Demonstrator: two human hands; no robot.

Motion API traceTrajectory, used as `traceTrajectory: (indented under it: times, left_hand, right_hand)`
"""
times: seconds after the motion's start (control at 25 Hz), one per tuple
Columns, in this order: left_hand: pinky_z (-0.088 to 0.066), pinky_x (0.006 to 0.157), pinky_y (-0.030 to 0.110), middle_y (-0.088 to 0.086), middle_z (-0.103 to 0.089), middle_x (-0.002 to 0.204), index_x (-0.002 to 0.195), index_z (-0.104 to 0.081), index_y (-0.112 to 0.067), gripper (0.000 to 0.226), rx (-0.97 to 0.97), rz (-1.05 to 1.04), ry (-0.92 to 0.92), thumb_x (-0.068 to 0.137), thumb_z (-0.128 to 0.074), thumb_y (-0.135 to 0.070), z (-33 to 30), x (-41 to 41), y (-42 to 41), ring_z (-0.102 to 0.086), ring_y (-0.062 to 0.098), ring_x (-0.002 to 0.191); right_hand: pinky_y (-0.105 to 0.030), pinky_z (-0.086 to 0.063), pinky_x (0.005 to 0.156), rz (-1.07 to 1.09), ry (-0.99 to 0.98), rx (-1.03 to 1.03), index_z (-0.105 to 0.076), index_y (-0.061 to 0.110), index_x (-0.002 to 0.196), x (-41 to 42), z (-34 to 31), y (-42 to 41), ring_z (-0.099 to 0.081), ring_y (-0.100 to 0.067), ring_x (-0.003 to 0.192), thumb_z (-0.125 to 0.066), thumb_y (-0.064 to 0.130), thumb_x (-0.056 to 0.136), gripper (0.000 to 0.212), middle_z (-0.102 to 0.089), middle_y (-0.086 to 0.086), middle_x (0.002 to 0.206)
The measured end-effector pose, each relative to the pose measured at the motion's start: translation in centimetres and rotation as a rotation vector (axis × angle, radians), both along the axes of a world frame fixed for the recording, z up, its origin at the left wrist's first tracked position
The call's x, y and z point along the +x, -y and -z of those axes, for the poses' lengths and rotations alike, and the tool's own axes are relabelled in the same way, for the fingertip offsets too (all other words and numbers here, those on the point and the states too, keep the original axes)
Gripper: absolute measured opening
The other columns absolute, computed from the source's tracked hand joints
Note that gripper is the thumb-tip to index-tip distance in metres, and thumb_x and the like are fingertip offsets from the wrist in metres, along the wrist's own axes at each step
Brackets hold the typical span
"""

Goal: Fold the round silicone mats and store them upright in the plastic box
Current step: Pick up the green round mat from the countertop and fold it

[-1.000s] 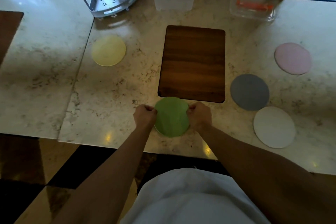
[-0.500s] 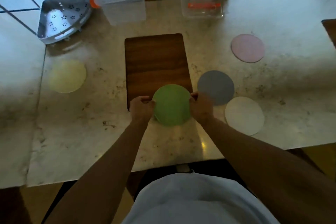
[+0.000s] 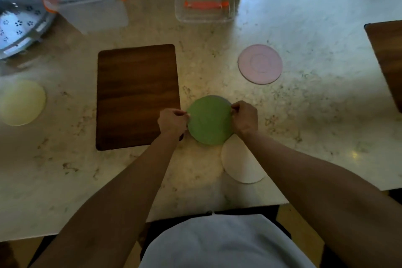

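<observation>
A round green mat [image 3: 209, 120] is held flat and lifted off the counter, just right of the wooden board. My left hand [image 3: 173, 122] pinches its left edge and my right hand [image 3: 244, 117] pinches its right edge. The green mat hides the grey mat beneath it. A white mat [image 3: 239, 164] lies partly under my right forearm. A pink mat [image 3: 260, 64] lies further back to the right. A pale yellow mat [image 3: 21, 102] lies at the far left. The clear plastic box [image 3: 93, 10] with orange clips stands at the back left, blurred.
A dark wooden board [image 3: 137, 95] lies left of centre on the marble counter [image 3: 315, 115]. A clear lid with an orange clip [image 3: 205, 5] rests at the back. A perforated metal corner rack [image 3: 19, 24] stands at the back left. Another brown board edge [image 3: 387, 56] shows at the right.
Both hands have lifted the green mat from the counter's front edge and carried it further back and right, over the grey mat. The camera view has swung to the right.
</observation>
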State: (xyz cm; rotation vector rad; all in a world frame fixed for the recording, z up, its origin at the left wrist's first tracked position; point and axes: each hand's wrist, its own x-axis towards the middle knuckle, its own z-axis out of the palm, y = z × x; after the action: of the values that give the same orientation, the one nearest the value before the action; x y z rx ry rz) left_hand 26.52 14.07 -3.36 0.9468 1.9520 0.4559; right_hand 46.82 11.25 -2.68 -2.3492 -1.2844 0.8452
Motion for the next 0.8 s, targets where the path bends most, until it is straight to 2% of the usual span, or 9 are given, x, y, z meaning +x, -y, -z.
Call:
traceTrajectory:
  times: [0.2,0.4,0.56,0.8]
  left_hand:
    - [-0.062,0.076,0.045,0.014,-0.075,0.094,0.091,-0.076,-0.009,0.018,-0.006,-0.002,-0.059,0.077,-0.081,-0.020,0.7,1.1,-0.1,-0.071,0.030,0.083]
    - [-0.062,0.076,0.044,0.012,-0.075,0.088,0.090,-0.076,-0.009,0.017,0.034,0.064,-0.131,0.079,-0.079,-0.022,0.5,1.6,0.1,-0.072,0.028,0.077]
    - [-0.058,0.084,0.041,0.011,-0.075,0.095,0.095,-0.076,-0.011,0.021,0.067,0.180,-0.263,0.080,-0.077,-0.027,-0.3,2.1,0.3,-0.070,0.027,0.089]
    - [-0.057,0.078,0.035,0.013,-0.075,0.094,0.092,-0.075,-0.008,0.013,0.079,0.220,-0.338,0.083,-0.073,-0.018,-0.6,2.8,0.7,-0.070,0.028,0.087]
  right_hand:
    - [-0.034,-0.049,0.087,-0.011,-0.015,-0.033,-0.069,0.012,0.110,1.0,1.3,-1.1,-0.064,-0.028,0.103,-0.053,0.013,0.091,0.025,-0.069,-0.012,0.112]
    - [-0.038,-0.048,0.090,0.004,0.055,-0.033,-0.069,0.013,0.112,0.6,1.5,-1.1,-0.061,-0.030,0.103,-0.052,0.017,0.094,0.025,-0.064,-0.013,0.115]
    - [-0.039,-0.050,0.090,0.027,0.076,-0.049,-0.069,0.013,0.111,0.5,1.3,-1.1,-0.061,-0.031,0.102,-0.051,0.017,0.093,0.026,-0.063,-0.013,0.115]
    - [-0.038,-0.056,0.081,0.035,0.129,-0.074,-0.074,0.011,0.098,0.7,0.5,-0.9,-0.067,-0.027,0.088,-0.057,0.023,0.091,0.022,-0.071,-0.010,0.099]
